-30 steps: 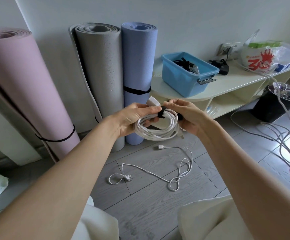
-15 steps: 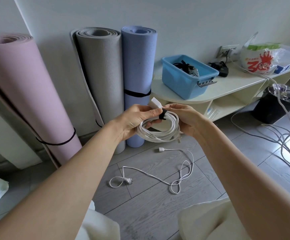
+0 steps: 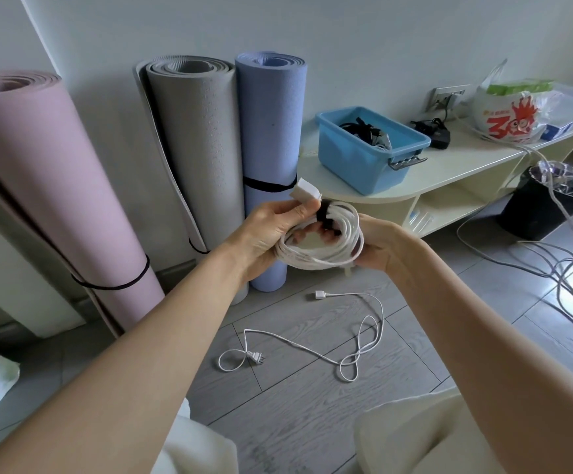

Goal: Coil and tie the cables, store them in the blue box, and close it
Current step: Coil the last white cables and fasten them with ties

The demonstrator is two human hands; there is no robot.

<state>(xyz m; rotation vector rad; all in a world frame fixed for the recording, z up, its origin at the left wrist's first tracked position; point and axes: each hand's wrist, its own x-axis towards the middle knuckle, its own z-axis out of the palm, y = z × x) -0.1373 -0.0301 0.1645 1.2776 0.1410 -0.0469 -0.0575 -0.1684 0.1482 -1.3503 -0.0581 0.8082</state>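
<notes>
On the shelf point(image 3: 449, 172), blue box point(image 3: 350, 155) holding dark cables point(image 3: 363, 128), both hands' fingers point(image 3: 300, 213) grasping white coil point(image 3: 322, 248)

The right hand point(image 3: 377, 244) lies mostly behind the white coil point(image 3: 319, 248), so its grip on the coil cannot be made out, and only fingertips show through the loops beside the black tie point(image 3: 324, 213). What fills the blue box point(image 3: 363, 155) is a dark tangle, too small to sort into separate cables. The pink mat point(image 3: 49, 186) and the floor cables point(image 3: 572, 285) run off the picture's left and right edges.
</notes>
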